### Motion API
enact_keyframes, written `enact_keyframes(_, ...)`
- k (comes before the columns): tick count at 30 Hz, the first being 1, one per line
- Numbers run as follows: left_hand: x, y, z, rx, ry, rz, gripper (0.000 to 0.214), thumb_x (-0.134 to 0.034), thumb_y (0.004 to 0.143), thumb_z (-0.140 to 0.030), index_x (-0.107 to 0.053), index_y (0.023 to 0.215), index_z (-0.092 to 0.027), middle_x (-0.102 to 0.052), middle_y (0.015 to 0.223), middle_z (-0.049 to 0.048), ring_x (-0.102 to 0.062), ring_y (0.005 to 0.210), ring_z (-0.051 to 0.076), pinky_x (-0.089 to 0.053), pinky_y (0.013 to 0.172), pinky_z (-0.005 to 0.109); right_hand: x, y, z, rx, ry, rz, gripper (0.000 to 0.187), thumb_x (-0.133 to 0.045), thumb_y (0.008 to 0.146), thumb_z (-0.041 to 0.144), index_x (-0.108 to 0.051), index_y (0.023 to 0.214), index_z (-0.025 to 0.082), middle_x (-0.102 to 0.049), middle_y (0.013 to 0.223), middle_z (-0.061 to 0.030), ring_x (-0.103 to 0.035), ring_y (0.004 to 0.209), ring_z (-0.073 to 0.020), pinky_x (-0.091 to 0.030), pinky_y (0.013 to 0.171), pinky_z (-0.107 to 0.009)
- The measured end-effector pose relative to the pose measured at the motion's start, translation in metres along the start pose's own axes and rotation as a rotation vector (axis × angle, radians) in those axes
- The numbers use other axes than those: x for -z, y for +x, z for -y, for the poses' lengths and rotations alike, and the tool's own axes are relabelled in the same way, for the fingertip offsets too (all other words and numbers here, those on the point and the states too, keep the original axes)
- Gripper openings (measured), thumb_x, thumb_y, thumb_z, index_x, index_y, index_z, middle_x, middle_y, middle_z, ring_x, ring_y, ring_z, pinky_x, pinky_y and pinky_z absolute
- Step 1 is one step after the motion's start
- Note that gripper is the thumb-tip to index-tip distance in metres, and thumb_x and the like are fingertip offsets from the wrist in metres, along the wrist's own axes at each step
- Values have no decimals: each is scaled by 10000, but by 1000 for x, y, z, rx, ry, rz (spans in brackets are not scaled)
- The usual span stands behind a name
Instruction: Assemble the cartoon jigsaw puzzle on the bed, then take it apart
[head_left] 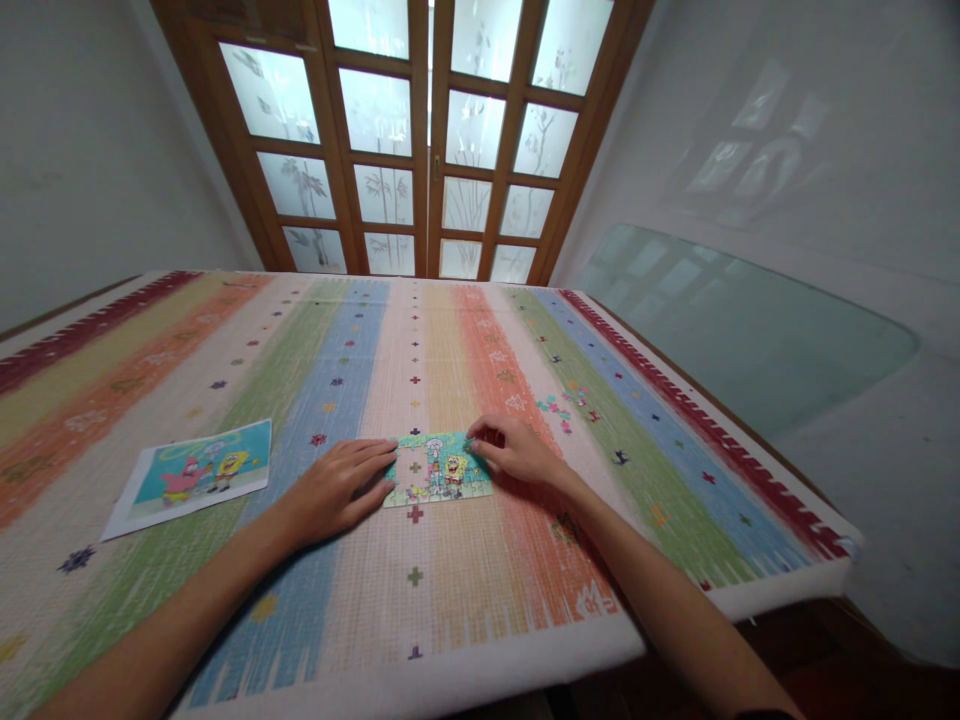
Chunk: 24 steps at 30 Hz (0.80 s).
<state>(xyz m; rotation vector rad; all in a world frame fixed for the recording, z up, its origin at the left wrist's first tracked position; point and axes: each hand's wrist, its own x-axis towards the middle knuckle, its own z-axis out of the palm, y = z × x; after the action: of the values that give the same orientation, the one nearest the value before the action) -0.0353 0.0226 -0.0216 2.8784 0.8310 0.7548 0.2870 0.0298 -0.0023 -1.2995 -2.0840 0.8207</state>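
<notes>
A partly assembled cartoon jigsaw puzzle (472, 485) lies flat on the tablecloth between my hands. In its left half the cloth's pink stripe and a small cross show through a gap in the pieces. My left hand (341, 487) rests flat at the puzzle's left edge, its fingers stretched out and touching the border. Over the upper right part, my right hand (510, 447) has thumb and forefinger pinched together on what looks like a small puzzle piece, mostly hidden by the fingertips.
To the left lies a printed reference picture (202, 472) of the cartoon characters. Several loose puzzle pieces (555, 408) are scattered right of the puzzle, beyond my right hand. The striped tablecloth (465, 560) covers the table; a glass-paned door (427, 150) stands behind it.
</notes>
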Motion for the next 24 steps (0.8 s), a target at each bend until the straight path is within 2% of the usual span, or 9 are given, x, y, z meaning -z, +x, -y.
enact_keyframes(4, 0, 0, -1, -10, 13, -5, 311, -482, 1057, -353, -614, 1294, -200, -671, 1324, 120, -646, 1204, 281, -551, 1009, 495, -2, 0, -3, -61, -35, -73, 46, -688, 831, 158, -670, 796, 182, -679, 736, -28, -581, 653, -149, -424, 626, -278)
enact_keyframes(8, 0, 1, -1, -21, 21, -14, 312, -479, 1057, -342, -613, 1293, -188, -678, 1312, 126, -651, 1198, 284, -553, 1002, 496, 2, 0, -5, -74, -229, -104, 199, -670, 872, 222, -651, 679, 178, -648, 659, -28, -552, 613, -153, -384, 624, -294)
enact_keyframes(11, 0, 1, 0, -33, 36, -25, 314, -466, 1065, -345, -616, 1278, -170, -686, 1292, 136, -658, 1183, 285, -562, 984, 493, 10, -2, -6, -16, -258, -99, 179, -626, 914, 219, -717, 767, 173, -676, 737, -48, -576, 673, -166, -413, 666, -304)
enact_keyframes(13, -1, 1, 0, -39, 41, -27, 315, -461, 1068, -347, -617, 1272, -165, -688, 1287, 140, -661, 1178, 287, -566, 975, 492, 16, -4, -6, 50, -237, -46, 128, -637, 900, 174, -764, 884, 189, -683, 812, -53, -595, 738, -172, -439, 705, -306)
enact_keyframes(15, -1, 1, 0, -37, 40, -28, 311, -464, 1067, -345, -617, 1273, -169, -687, 1291, 137, -661, 1180, 285, -566, 975, 491, 20, -6, -7, 93, -225, 17, 153, -660, 882, 141, -785, 937, 210, -666, 843, -52, -598, 773, -175, -453, 725, -309)
enact_keyframes(19, -2, 0, 0, -33, 32, -26, 307, -474, 1063, -346, -610, 1286, -186, -682, 1303, 128, -658, 1189, 280, -560, 988, 487, 22, -8, -11, 79, -209, 58, 113, -699, 873, 146, -782, 916, 208, -629, 844, -50, -589, 765, -172, -466, 705, -310)
enact_keyframes(24, -1, 0, 0, -21, 10, -24, 309, -483, 1054, -336, -616, 1295, -195, -681, 1307, 120, -653, 1194, 280, -549, 1006, 486, 16, -5, -14, 92, -239, 28, 27, -742, 858, 165, -731, 845, 186, -614, 820, -37, -579, 764, -171, -458, 705, -306)
